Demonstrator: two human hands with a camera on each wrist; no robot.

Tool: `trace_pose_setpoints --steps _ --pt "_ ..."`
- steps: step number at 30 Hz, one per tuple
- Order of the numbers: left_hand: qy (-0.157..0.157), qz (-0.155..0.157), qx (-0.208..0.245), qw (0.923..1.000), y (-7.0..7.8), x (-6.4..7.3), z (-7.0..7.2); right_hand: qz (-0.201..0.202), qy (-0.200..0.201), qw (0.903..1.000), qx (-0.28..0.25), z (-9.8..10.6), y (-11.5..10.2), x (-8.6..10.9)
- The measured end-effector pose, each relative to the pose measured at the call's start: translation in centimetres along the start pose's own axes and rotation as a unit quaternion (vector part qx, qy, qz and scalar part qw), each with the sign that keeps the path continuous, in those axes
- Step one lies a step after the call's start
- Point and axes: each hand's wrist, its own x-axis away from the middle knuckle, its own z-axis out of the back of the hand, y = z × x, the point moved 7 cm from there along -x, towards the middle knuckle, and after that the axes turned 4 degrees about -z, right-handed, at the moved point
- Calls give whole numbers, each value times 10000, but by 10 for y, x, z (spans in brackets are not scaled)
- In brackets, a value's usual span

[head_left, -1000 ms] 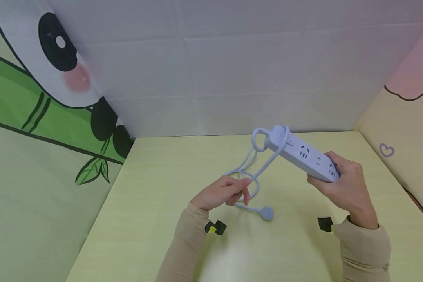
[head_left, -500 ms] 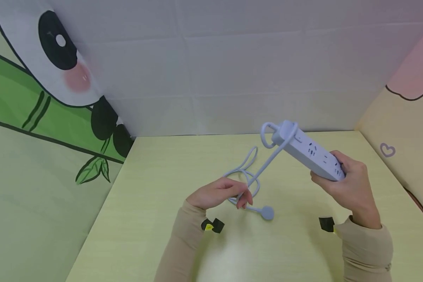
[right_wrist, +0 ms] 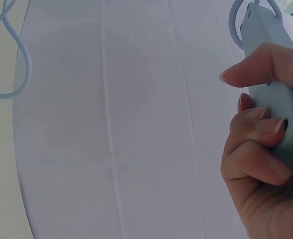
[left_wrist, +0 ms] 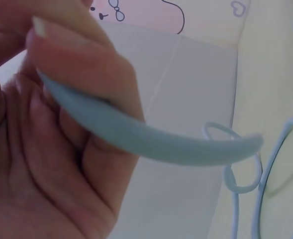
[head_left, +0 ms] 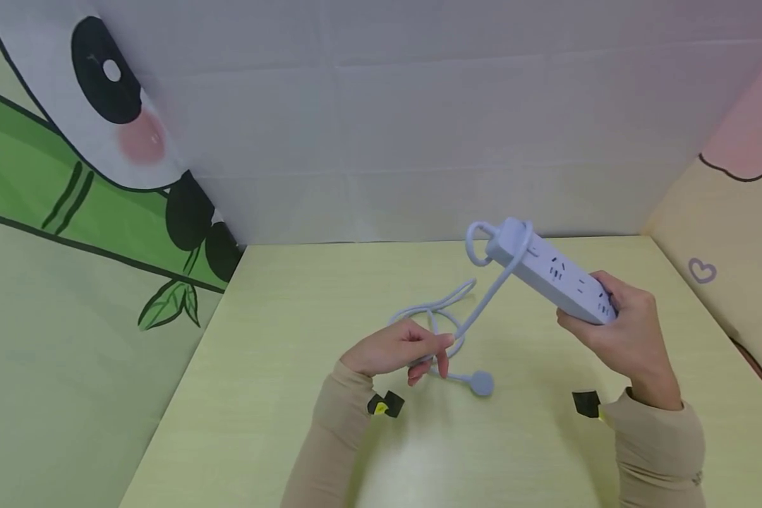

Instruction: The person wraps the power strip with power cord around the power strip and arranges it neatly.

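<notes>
A white power strip point(head_left: 552, 271) is held up at a tilt above the table, its socket face showing. My right hand point(head_left: 629, 339) grips its lower right end; in the right wrist view the fingers point(right_wrist: 255, 164) curl around the body. The cord point(head_left: 492, 293) leaves the far end in a loop, passes across the strip and slants down to my left hand point(head_left: 400, 348). In the left wrist view, the cord point(left_wrist: 151, 142) is pinched between the thumb and a finger. More cord lies in loose coils on the table behind the left hand, ending in a round plug point(head_left: 481, 384).
The pale yellow table point(head_left: 279, 303) meets a white back wall point(head_left: 432, 141). A cartoon-printed panel point(head_left: 101, 303) stands on the left, and another panel point(head_left: 730, 233) with a heart rises on the right. Black tape pieces point(head_left: 394, 404) show beside the left cuff.
The strip has shifted slightly right and up since a second ago. My left fingers have loosened and pinched again along the cord, and the coils behind have spread a little; the plug has stayed put.
</notes>
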Motion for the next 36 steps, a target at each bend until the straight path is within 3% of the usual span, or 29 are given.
trace_pose_setpoints --steps 5,18,29,36 --pt "268 137 12 9995 -5 -2 5 -96 -156 9998 -121 1 0 3" --pt "629 -7 674 9957 -16 -4 18 -40 -614 9978 -228 -4 -2 5" --pt "663 -34 667 9956 -20 -3 23 61 -943 9950 -311 -10 -2 8" --pt "759 -60 887 9931 -22 -2 27 194 -1180 9913 -545 -12 -10 10"
